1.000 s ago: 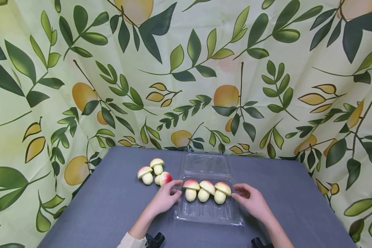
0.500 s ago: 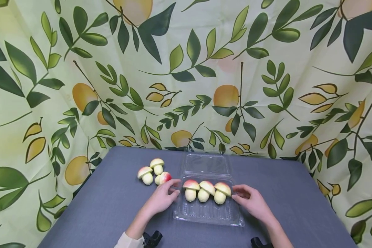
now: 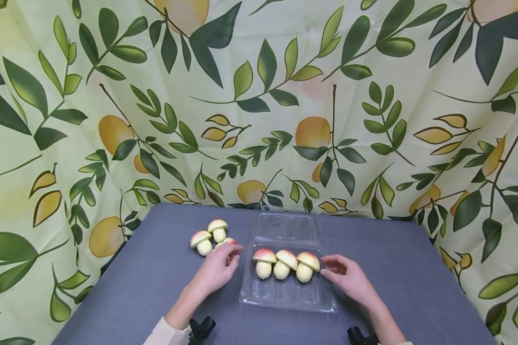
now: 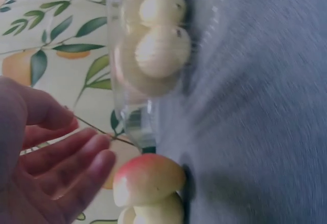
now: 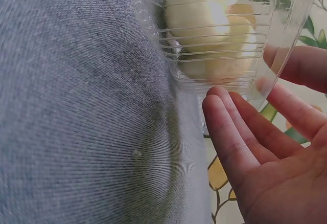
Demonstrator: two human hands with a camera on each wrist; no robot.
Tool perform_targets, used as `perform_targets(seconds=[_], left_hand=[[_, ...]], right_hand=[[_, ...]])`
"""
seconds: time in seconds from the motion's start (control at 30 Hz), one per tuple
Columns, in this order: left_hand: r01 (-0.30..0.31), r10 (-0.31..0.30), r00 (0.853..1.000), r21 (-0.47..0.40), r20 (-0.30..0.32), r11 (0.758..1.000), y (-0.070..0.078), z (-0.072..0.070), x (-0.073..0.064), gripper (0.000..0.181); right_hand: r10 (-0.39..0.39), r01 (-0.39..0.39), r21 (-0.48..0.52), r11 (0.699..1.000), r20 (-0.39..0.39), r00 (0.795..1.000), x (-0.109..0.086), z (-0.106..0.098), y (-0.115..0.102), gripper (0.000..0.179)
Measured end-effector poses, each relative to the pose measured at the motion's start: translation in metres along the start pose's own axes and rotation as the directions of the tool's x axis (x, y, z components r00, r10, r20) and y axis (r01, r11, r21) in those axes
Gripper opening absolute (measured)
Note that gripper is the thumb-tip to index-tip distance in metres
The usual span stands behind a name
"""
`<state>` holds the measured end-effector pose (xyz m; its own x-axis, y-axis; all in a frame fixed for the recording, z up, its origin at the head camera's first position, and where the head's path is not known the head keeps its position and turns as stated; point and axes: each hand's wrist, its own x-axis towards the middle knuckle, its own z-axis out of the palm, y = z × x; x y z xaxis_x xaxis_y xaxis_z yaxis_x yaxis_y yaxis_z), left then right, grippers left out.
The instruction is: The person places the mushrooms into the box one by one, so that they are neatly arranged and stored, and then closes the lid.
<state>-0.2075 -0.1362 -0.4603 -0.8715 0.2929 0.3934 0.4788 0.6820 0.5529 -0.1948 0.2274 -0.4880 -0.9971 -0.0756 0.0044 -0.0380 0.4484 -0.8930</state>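
A clear plastic clamshell box (image 3: 290, 298) lies with its lid (image 3: 287, 226) folded back. Three mushrooms (image 3: 285, 264), cream with red-tinged caps and apparently artificial, form a row in its far half. My left hand (image 3: 217, 268) is off the box's left side, holding nothing, with relaxed fingers. It partly covers one loose mushroom (image 4: 149, 180), whose red-tinged cap shows just beyond the fingertips in the left wrist view. My right hand (image 3: 347, 277) stays at the box's right side, its extended fingers (image 5: 225, 127) right at the clear wall.
Two more loose mushrooms (image 3: 201, 243) lie left of the box, beside the partly covered one. All stand on a grey cloth-covered table (image 3: 147, 287). A leaf-and-fruit patterned curtain (image 3: 267, 120) closes off the back and sides.
My left hand has drawn away from the box's left edge, leftward to the loose mushrooms, and now overlaps one of them. My right hand keeps its place at the box.
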Motion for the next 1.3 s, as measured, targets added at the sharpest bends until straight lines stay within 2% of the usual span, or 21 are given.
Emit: perform_targets(seconds=[0.23, 0.43, 0.57, 0.73, 0.83, 1.0, 1.3], left_hand=[[-0.089, 0.097, 0.99, 0.082, -0.099, 0.993, -0.015, -0.007, 0.002, 0.015], [-0.131, 0.148, 0.981, 0.135, -0.127, 0.982, -0.027, -0.013, 0.008, 0.017], [-0.152, 0.166, 0.981, 0.142, -0.097, 0.978, -0.036, -0.014, 0.011, 0.02], [-0.166, 0.169, 0.985, 0.119, -0.018, 0.979, -0.046, -0.015, 0.014, 0.026], [-0.148, 0.145, 0.989, 0.106, 0.035, 0.983, -0.048, -0.015, 0.014, 0.03], [-0.081, 0.072, 0.992, 0.078, 0.103, 0.994, -0.05, -0.015, 0.014, 0.033], [-0.045, 0.036, 0.991, 0.07, 0.13, 0.997, -0.053, -0.01, 0.015, 0.041]], right_hand=[[0.012, -0.012, -0.001, 1.0, -0.005, 1.0, 0.001, 0.0, 0.001, 0.034], [0.007, -0.007, -0.001, 1.0, -0.002, 1.0, 0.002, 0.001, 0.002, 0.034], [0.014, -0.014, 0.012, 1.0, 0.001, 1.0, 0.001, 0.0, 0.002, 0.035], [0.015, -0.015, 0.02, 1.0, 0.0, 1.0, 0.001, 0.0, 0.003, 0.036], [0.018, -0.018, 0.027, 0.999, -0.001, 1.0, 0.001, 0.001, 0.002, 0.035], [0.004, -0.004, 0.036, 0.999, 0.005, 1.0, 0.001, 0.001, 0.002, 0.035], [0.0, 0.0, 0.042, 0.999, 0.002, 1.0, 0.001, 0.0, 0.006, 0.036]])
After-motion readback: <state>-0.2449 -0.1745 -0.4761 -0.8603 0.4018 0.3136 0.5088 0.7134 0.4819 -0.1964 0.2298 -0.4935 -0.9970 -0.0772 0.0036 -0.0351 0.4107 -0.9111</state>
